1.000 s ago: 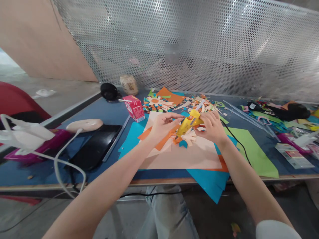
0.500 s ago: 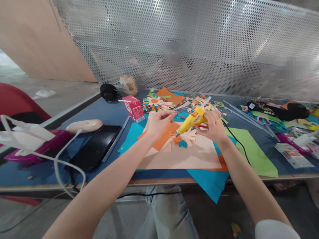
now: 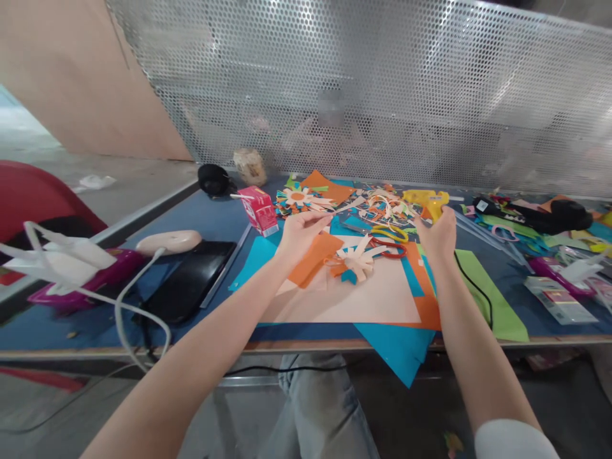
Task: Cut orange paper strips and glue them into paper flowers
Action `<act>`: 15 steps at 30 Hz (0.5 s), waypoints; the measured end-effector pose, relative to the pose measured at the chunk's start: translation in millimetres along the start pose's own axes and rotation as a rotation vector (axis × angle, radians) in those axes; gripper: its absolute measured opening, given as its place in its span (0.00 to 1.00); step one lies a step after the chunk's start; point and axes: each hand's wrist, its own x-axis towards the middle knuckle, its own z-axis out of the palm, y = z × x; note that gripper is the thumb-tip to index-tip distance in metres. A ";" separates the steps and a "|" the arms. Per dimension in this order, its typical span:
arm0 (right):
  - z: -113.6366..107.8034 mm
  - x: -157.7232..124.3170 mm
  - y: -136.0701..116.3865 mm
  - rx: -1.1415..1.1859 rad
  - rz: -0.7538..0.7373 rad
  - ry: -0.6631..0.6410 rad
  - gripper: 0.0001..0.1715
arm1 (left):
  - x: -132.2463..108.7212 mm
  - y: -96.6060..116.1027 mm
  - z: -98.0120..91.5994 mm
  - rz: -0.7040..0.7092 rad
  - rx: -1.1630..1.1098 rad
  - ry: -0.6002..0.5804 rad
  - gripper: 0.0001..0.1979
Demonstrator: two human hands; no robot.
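Observation:
My left hand [image 3: 303, 234] is over the left part of the paper sheets, thumb and fingertips pinched together; what they hold, if anything, is too small to make out. My right hand [image 3: 437, 234] is at the back right, closed around the handle of a yellow hot glue gun [image 3: 421, 197], whose nozzle points left over the scraps. Between the hands, a cream paper flower [image 3: 358, 260] with strip petals lies on a pale peach sheet [image 3: 377, 303]. A blue piece [image 3: 349, 276] and an orange curl touch it. An orange paper piece [image 3: 315, 260] lies under my left hand.
Red-handled scissors [image 3: 393, 252] and yellow-handled scissors [image 3: 396, 233] lie behind the flower. Paper scraps [image 3: 385, 207] and a finished-looking paper flower [image 3: 297, 198] are at the back. A pink drink carton [image 3: 259, 210], black phone [image 3: 191, 280] and white cable [image 3: 119, 312] are left.
My right hand has carried the glue gun from above the cream flower to the back right, uncovering the flower and scissors. My left hand stays pinched in nearly the same place.

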 end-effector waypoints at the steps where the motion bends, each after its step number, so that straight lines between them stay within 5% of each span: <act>1: -0.4 2.9 5.8 -0.045 0.072 0.005 0.30 | 2.4 0.0 0.6 0.012 0.010 0.000 0.09; 8: 0.1 13.9 40.2 -0.205 0.365 0.042 0.33 | 42.4 12.1 29.3 0.100 0.046 -0.135 0.12; 15: -2.8 16.3 44.0 -0.247 0.505 -0.026 0.34 | 121.0 40.8 119.7 0.285 0.026 -0.179 0.08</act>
